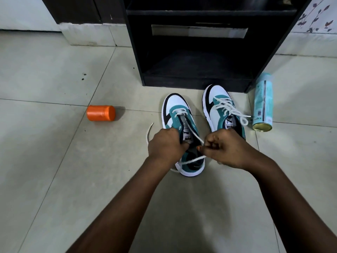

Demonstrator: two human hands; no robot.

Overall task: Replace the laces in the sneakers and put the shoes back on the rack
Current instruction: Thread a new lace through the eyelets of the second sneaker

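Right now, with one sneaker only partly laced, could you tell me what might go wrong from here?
1. The right hand pinches the white lace near the left sneaker's tongue; a hard pull could drag its loose tail out of the eyelets.
2. The right sneaker's laces look untied and trail towards the teal spray can, so lifting that shoe to the rack might snag or roll the can.

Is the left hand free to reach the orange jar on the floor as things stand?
Probably not yet: the left hand grips the sneaker being laced. The floor toward the orange jar looks unobstructed, so letting go would free the way.
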